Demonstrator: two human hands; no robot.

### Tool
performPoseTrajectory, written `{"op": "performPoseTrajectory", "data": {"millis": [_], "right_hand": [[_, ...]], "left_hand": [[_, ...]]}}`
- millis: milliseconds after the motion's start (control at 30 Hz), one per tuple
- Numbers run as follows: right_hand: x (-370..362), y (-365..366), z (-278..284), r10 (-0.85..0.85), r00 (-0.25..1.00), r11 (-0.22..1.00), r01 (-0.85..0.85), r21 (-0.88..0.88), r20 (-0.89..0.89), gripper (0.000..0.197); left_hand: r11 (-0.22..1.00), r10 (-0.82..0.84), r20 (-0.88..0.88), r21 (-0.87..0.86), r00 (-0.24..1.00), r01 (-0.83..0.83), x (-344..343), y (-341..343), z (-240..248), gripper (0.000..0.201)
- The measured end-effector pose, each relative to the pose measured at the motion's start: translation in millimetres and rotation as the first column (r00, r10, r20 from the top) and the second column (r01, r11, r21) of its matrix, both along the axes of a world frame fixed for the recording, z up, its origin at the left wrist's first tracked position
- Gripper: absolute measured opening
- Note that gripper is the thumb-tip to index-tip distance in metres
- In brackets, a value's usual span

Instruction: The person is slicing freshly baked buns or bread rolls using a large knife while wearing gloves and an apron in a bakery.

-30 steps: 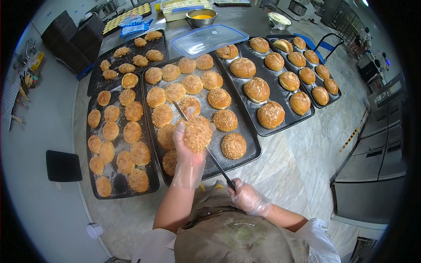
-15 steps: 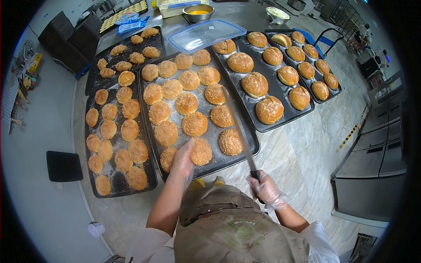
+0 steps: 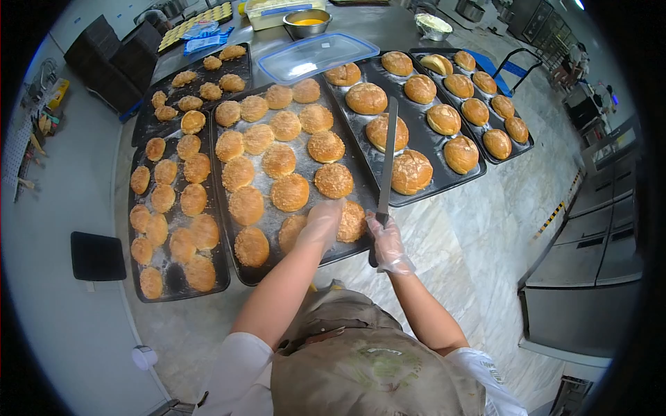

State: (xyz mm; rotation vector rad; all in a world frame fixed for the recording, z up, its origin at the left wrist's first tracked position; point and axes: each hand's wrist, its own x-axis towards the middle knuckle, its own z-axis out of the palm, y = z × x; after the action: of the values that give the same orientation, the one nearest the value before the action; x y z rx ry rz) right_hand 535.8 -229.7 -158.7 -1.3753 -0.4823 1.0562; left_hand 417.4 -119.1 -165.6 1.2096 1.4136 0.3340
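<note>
My right hand [image 3: 388, 244], in a clear plastic glove, grips the black handle of a long bread knife [image 3: 389, 163]. Its blade points up and away, alongside the gap between two trays and over the large buns to the right. My left hand [image 3: 323, 223], gloved too, is closed against the left side of a crumb-topped bun [image 3: 352, 222] at the near right corner of the middle baking tray [image 3: 316, 260]. Its fingertips are partly hidden. Just left of that hand, another bun [image 3: 291, 232] is partly covered by it. Rows of similar golden buns fill the tray.
A left tray [image 3: 187, 290] and a far left tray [image 3: 142, 132] hold smaller crumbed buns. Two right trays [image 3: 444, 182] [image 3: 517, 156] carry smooth round buns. Behind lie a plastic lid [image 3: 312, 59], a metal bowl of yellow liquid [image 3: 307, 26] and a bowl of pale cream [image 3: 433, 28].
My left hand has moved right, from the near middle bun to the near right corner bun. My right hand has come up and left, and the knife has swung nearly upright.
</note>
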Motion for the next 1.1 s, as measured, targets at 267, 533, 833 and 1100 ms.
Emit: {"op": "performPoseTrajectory", "data": {"millis": [267, 533, 833, 1100], "right_hand": [[-5.1, -1.1, 29.4, -0.077, 0.940, 0.990, 0.111, 0.084, -0.333, 0.021], [-2.8, -6.9, 141.7, 0.349, 0.916, 0.889, -0.256, -0.380, 0.198, 0.019], [-17.7, -36.6, 127.0, 0.540, 0.565, 0.839, -0.299, -0.455, 0.624, 0.023], [15.0, -62.7, 124.1, 0.673, 0.456, 0.739, -0.381, -0.556, 0.582, 0.024]], "left_hand": [[0.997, 0.042, 0.519, -0.074, 0.854, -0.003, 13.2, -30.1, 63.1, 0.041], [0.743, 0.642, 0.718, -0.669, 0.269, 0.012, -24.6, -13.9, 77.9, 0.066], [0.845, 0.515, 0.853, -0.522, 0.084, 0.120, -7.1, 8.4, 92.8, 0.068], [0.657, 0.744, 0.666, -0.744, -0.054, -0.121, 19.5, 4.6, 106.7, 0.051]]}}
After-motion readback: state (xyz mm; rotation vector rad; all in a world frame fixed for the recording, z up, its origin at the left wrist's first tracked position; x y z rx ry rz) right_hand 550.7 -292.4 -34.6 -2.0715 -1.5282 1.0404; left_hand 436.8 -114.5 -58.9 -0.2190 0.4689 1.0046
